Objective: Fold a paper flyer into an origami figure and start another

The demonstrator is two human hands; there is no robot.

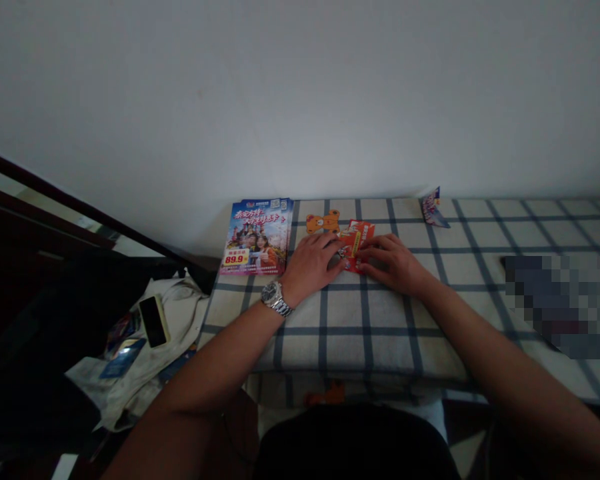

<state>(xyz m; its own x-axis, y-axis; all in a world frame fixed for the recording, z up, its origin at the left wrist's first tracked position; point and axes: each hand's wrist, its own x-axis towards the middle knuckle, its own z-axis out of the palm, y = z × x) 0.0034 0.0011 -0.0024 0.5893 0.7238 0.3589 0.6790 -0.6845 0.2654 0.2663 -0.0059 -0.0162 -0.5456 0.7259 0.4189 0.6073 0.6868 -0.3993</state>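
A small red printed paper (pixel 357 241) lies on the checked cloth (pixel 360 313) near the wall. My left hand (pixel 311 265) rests on its left side, fingers curled and pressing down on it; a metal watch (pixel 275 297) is on that wrist. My right hand (pixel 393 262) presses the paper's lower right edge with its fingertips together. Part of the paper is hidden under both hands.
A stack of colourful flyers (pixel 257 235) lies left of my hands, an orange bear print (pixel 323 221) just behind them. A small folded paper piece (pixel 433 207) stands by the wall. A blurred-out dark patch (pixel 563 303) sits right. A phone (pixel 154 321) lies on clothes at the left.
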